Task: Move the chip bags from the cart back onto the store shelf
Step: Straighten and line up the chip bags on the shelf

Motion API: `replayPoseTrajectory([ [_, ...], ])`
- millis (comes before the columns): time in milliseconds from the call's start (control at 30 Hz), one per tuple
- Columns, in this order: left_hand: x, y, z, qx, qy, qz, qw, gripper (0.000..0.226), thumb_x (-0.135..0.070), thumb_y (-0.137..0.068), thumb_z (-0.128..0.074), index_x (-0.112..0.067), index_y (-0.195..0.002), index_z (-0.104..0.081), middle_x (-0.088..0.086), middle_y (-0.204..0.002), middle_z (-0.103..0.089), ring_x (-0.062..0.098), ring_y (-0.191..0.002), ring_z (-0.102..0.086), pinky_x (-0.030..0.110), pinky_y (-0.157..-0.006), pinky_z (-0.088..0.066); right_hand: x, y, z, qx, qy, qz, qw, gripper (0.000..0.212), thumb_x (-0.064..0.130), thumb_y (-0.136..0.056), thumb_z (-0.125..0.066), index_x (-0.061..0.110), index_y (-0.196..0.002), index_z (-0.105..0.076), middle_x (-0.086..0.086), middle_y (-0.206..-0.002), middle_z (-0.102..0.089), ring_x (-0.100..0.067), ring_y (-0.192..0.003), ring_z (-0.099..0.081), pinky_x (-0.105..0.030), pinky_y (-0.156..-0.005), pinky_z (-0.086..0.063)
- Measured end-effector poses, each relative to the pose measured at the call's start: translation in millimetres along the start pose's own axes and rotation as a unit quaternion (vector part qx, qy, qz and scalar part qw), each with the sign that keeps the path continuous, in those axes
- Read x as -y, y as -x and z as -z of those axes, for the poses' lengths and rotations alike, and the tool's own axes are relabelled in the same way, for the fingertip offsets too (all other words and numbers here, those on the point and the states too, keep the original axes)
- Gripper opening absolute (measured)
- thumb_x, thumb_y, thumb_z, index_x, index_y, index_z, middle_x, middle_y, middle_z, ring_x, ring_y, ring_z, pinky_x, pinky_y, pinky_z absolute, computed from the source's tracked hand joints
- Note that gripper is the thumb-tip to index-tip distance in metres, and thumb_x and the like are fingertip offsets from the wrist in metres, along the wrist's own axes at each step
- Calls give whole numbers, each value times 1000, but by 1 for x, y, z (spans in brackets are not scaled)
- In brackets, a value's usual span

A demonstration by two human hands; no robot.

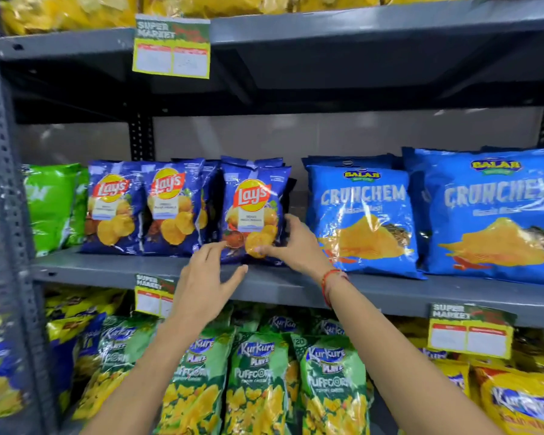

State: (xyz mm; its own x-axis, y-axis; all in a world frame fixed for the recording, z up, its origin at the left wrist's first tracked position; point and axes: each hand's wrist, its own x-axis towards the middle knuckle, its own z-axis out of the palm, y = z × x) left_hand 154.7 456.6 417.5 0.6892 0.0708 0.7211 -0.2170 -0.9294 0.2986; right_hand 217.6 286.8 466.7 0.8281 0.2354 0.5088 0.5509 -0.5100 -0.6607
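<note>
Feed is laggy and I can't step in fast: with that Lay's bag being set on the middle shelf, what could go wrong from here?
1. The blue Lay's bag stands at the shelf's front lip; only the right hand steadies it, so on release it may tip forward.
2. The left hand is open below the shelf edge, not supporting it.
3. The Crunchem bag sits close to the right hand; pulling back might nudge it.

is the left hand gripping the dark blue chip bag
No, the left hand hovers open just below the dark blue chip bag; only the right hand holds it.
</note>
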Motion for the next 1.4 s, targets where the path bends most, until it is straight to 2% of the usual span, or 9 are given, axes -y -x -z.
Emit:
replayPoseTrajectory([
  [100, 16, 5, -2, 72, -84, 56, 992, 85, -61, -87, -40, 1, -143, -22, 16, -149, -33, 27, -135, -31, 41, -109, -26, -5, -9, -12, 31, -13, -35, 999, 96, 32, -68, -83, 9, -143, -28, -10, -138, -52, -28, -128, -47, -33, -101, -40],
  [167, 19, 5, -3, 100, -111, 56, 987, 90, -68, -86, -29, 0, -145, -18, 15, -151, -29, 25, -138, -26, 41, -112, -18, -6, -13, -16, 23, -27, -49, 998, 92, 29, -66, -85, 8, -139, -32, -11, -131, -56, -28, -123, -51, -33, -96, -43],
  [467, 17, 9, -8, 84, -154, 54, 983, 113, -76, -66, 6, 1, -140, -30, 15, -145, -40, 24, -135, -31, 42, -113, -15, -2, -27, -37, -27, -60, -64, 996, 79, 24, -56, -91, 5, -120, -48, -14, -122, -62, -29, -116, -56, -38, -97, -47],
  [633, 18, 11, -10, 71, -162, 50, 983, 128, -79, -59, 26, -2, -133, -43, 13, -138, -49, 24, -130, -37, 42, -111, -18, 0, -28, -47, -22, -73, -54, 996, 84, 28, -55, -91, 8, -124, -49, -10, -126, -62, -25, -120, -55, -35, -103, -44],
  [800, 17, 13, -12, 67, -159, 54, 984, 126, -79, -61, 26, -2, -130, -48, 13, -136, -51, 25, -128, -40, 42, -111, -18, -5, -24, -41, 3, -101, -73, 992, 72, 25, -63, -87, 8, -124, -53, -8, -122, -61, -19, -115, -54, -21, -87, -39],
  [967, 17, 13, -12, 62, -149, 59, 985, 124, -79, -63, 23, -3, -131, -48, 12, -136, -51, 25, -128, -39, 43, -111, -18, -4, -24, -42, -6, -96, -73, 993, 73, 27, -62, -87, 8, -123, -53, -11, -124, -61, -25, -120, -53, -34, -100, -43],
  [1100, 18, 13, -13, 55, -147, 54, 986, 121, -80, -66, 19, -2, -129, -49, 13, -133, -54, 26, -126, -42, 44, -110, -19, -4, -23, -42, -11, -82, -64, 995, 75, 30, -61, -87, 8, -122, -50, -11, -125, -61, -26, -119, -54, -36, -101, -44],
  [1267, 17, 9, -14, 65, -144, 52, 986, 103, -74, -74, -2, -2, -133, -45, 12, -137, -50, 25, -129, -39, 45, -111, -18, -4, -13, -31, -31, -58, -35, 997, 81, 35, -62, -86, 8, -127, -44, -4, -104, -57, -27, -113, -57, -33, -91, -46],
  [1400, 2, 6, -18, 32, -94, 53, 994, 80, -65, -88, -27, -3, -135, -42, 13, -139, -48, 27, -130, -39, 52, -110, -20, -3, 0, -3, -79, -18, 22, 996, 78, 34, -69, -81, 8, -131, -43, -9, -109, -59, -25, -106, -57, -32, -86, -46],
])
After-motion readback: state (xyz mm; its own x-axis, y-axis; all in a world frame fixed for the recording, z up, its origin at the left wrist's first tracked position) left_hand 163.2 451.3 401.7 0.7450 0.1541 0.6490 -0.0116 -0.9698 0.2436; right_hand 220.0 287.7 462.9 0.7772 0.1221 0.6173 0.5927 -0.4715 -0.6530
